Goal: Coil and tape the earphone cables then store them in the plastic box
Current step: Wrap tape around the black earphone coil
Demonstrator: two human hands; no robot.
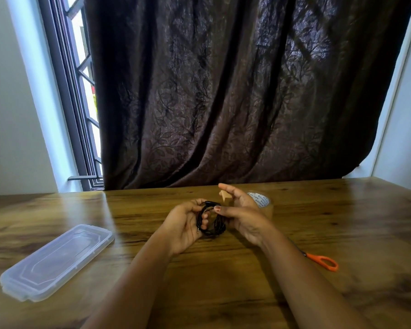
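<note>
left hand (185,224) grip curled round coiled black earphone cable (214,227), over mid bench (223,286) | right hand (243,211) fingers loose, thumb touching coil, tape strip (224,196) on finger | tape roll (264,203) just behind

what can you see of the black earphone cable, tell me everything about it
The earphone cable is thin and black, wound into a small bundle of several loops. A metal jack tip pokes out at its left side. It is held above the wooden table. The left hand grips it with curled fingers, and the right hand's thumb touches its top. No tape shows around it.
</note>
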